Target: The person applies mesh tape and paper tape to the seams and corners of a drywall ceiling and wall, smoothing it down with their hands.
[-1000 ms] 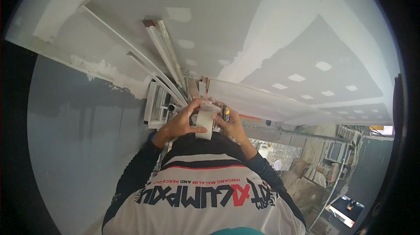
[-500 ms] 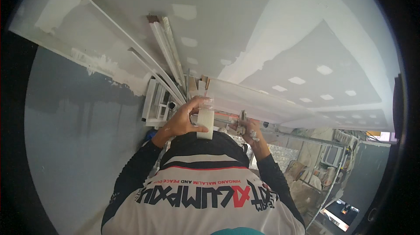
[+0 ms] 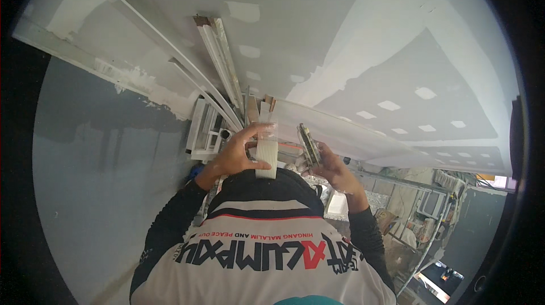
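Observation:
My left hand (image 3: 238,152) is closed around a roll of white mesh joint tape (image 3: 267,160). A loose length of the mesh rises from the top of the roll past my fingers. Opposite it, my right hand (image 3: 336,170) grips a narrow, putty-stained tool (image 3: 308,145) with pale metal edges. Its exact kind is unclear, and its lower end is hidden in my fingers. The tool leans up and left, apart from the tape. Both hands are in front of my waist.
A plasterboard wall (image 3: 295,32) with filler patches spans the far side. Long white trim strips (image 3: 218,58) lean against it, near a white frame (image 3: 198,126). A grey wall (image 3: 108,163) stands at left. On the right is metal scaffolding (image 3: 423,265) with a cluttered platform.
My right hand has turned and shifted slightly right, and the tool in it now shows more of its length, tilting up and left. My left hand and the tape are nearly unmoved.

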### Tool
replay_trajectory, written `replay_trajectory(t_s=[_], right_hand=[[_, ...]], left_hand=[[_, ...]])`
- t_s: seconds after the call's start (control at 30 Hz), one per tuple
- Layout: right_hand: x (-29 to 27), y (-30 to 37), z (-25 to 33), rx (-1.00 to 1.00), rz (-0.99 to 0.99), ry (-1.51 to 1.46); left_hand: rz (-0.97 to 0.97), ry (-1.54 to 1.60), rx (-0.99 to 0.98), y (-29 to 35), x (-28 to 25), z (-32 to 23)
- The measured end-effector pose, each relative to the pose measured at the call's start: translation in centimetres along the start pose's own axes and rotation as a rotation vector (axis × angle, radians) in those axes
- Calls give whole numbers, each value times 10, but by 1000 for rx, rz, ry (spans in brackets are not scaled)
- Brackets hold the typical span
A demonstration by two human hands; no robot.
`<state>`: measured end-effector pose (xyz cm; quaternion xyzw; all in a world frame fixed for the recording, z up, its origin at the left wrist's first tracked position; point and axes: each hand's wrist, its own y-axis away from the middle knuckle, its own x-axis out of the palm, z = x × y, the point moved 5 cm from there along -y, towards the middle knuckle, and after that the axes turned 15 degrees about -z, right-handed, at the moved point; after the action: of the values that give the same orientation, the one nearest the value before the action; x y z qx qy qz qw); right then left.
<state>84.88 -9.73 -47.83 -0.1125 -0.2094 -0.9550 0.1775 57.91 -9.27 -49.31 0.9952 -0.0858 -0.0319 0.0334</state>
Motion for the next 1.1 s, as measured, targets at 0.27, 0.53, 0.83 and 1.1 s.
replay_trajectory(t_s=[0.27, 0.53, 0.83, 1.1], right_hand=[[5, -7, 40, -145, -50, 734], [32, -20, 74, -733, -53, 1103], [47, -31, 76, -798, 42, 1316], [54, -31, 80, -829, 82, 1399]], left_hand=[[-12, -52, 20, -4, -1, -2], [25, -93, 15, -10, 2, -17], [53, -143, 61, -11, 6, -25], [45, -225, 84, -9, 6, -23]])
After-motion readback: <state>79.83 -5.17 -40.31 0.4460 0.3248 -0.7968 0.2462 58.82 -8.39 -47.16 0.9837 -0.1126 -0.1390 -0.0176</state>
